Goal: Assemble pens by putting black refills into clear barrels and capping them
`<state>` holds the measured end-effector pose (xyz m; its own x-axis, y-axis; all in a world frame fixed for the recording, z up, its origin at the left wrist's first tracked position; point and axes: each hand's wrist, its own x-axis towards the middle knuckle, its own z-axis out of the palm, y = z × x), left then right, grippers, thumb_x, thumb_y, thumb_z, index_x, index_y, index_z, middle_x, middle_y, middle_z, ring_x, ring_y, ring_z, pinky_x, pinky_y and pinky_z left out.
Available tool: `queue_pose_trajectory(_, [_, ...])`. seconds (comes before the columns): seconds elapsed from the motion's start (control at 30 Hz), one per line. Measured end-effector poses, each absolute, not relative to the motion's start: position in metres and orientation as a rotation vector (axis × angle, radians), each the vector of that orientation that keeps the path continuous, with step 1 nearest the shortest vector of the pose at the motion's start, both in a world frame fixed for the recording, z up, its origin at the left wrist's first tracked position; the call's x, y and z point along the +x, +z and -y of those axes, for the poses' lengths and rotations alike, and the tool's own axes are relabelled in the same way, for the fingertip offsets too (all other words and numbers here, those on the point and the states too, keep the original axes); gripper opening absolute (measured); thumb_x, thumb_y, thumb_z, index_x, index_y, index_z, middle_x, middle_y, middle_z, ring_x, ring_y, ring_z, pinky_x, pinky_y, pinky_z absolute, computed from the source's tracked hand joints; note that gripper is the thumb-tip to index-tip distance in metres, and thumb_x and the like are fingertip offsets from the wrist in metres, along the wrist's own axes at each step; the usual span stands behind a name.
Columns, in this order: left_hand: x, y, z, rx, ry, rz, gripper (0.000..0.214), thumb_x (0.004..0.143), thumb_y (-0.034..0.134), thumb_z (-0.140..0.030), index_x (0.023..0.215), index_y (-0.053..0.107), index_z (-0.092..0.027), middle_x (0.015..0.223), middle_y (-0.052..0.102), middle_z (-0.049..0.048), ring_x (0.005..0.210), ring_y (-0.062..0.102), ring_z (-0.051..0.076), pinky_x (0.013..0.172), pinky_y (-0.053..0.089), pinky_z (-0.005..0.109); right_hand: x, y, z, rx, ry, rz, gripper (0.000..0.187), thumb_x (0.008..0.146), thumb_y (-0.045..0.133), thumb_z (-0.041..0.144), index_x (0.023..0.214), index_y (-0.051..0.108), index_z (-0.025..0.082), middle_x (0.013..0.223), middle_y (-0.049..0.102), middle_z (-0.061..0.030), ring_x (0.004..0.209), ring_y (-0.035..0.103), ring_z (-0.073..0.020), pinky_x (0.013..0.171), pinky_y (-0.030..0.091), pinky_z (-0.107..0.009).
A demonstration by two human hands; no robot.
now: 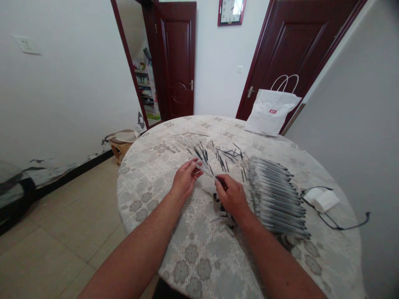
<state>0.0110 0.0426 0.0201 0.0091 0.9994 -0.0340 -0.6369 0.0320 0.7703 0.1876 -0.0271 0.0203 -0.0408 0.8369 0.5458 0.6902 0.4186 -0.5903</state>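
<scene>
Between my two hands, above the table, stretches a slim clear pen barrel (205, 170). My left hand (186, 176) pinches its far-left end with thumb and fingers. Around its other end the fingers of my right hand (230, 192) are closed; whether they also hold a small part is hidden. Small black and clear pen parts (223, 212) lie beneath and beside my right hand. Beyond the hands are scattered dark refills (222, 160) and loose clear barrels (181, 145). Right of my right hand, a stack of pens (277, 195) lies in a row.
A patterned cloth covers the round table (140, 178). Eyeglasses (332, 222) and folded white tissue (322, 199) rest at the right. A white paper bag (271, 112) stands at the back right edge. A wooden stool (120, 143) is beside the table on the left.
</scene>
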Motion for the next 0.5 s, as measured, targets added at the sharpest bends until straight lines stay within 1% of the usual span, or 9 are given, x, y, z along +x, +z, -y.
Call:
queue_pose_trajectory(0.13, [0.010, 0.021, -0.043, 0.635, 1.443, -0.729, 0.026, 0.084, 0.073, -0.025, 0.106, 0.067, -0.011, 0.105, 0.074, 0.0139, 0.085, 0.071, 0.017, 0.074, 0.057, 0.028, 0.182, 0.010, 0.025, -1.266, 0.058, 1.982, 0.030, 0.097, 0.048, 0.022, 0.120, 0.065, 0.014, 0.110, 0.073, -0.0116, 0.098, 0.069, -0.0215, 0.091, 0.052, -0.032])
queue_pose_trajectory(0.23, [0.010, 0.022, -0.043, 0.637, 1.427, -0.746, 0.024, 0.085, 0.072, -0.025, 0.103, 0.066, -0.011, 0.103, 0.074, 0.0148, 0.087, 0.073, 0.019, 0.077, 0.058, 0.030, 0.178, 0.009, 0.026, -1.281, 0.034, 2.002, 0.032, 0.098, 0.045, 0.021, 0.121, 0.065, 0.013, 0.112, 0.073, -0.0134, 0.102, 0.068, -0.0226, 0.094, 0.051, -0.034])
queue_pose_trajectory(0.33, [0.011, 0.023, -0.042, 0.646, 1.423, -0.749, 0.022, 0.086, 0.071, -0.026, 0.101, 0.065, -0.011, 0.100, 0.074, 0.0144, 0.089, 0.074, 0.021, 0.079, 0.058, 0.032, 0.176, 0.015, 0.029, -1.298, 0.153, 1.936, 0.031, 0.097, 0.046, 0.023, 0.118, 0.067, 0.014, 0.109, 0.074, -0.0125, 0.099, 0.069, -0.0226, 0.093, 0.051, -0.034])
queue_pose_trajectory(0.4, [0.011, 0.024, -0.042, 0.654, 1.419, -0.744, 0.022, 0.086, 0.071, -0.026, 0.101, 0.064, -0.011, 0.099, 0.074, 0.0140, 0.089, 0.074, 0.021, 0.080, 0.058, 0.032, 0.175, 0.019, 0.030, -1.322, 0.355, 1.830, 0.030, 0.096, 0.049, 0.027, 0.115, 0.069, 0.016, 0.098, 0.075, -0.0090, 0.087, 0.069, -0.0204, 0.084, 0.053, -0.032])
queue_pose_trajectory(0.47, [0.011, 0.024, -0.042, 0.663, 1.416, -0.730, 0.023, 0.086, 0.071, -0.027, 0.101, 0.064, -0.011, 0.098, 0.073, 0.0137, 0.090, 0.074, 0.022, 0.081, 0.058, 0.033, 0.173, 0.022, 0.030, -1.339, 0.680, 1.642, 0.029, 0.094, 0.052, 0.033, 0.110, 0.070, 0.018, 0.080, 0.071, -0.0037, 0.067, 0.065, -0.0158, 0.065, 0.052, -0.027])
queue_pose_trajectory(0.5, [0.011, 0.024, -0.042, 0.668, 1.416, -0.723, 0.023, 0.086, 0.071, -0.027, 0.101, 0.064, -0.011, 0.098, 0.073, 0.0134, 0.090, 0.074, 0.022, 0.081, 0.058, 0.033, 0.173, 0.022, 0.029, -1.329, 0.862, 1.516, 0.029, 0.092, 0.054, 0.036, 0.108, 0.070, 0.018, 0.074, 0.068, -0.0012, 0.058, 0.060, -0.0134, 0.055, 0.048, -0.025])
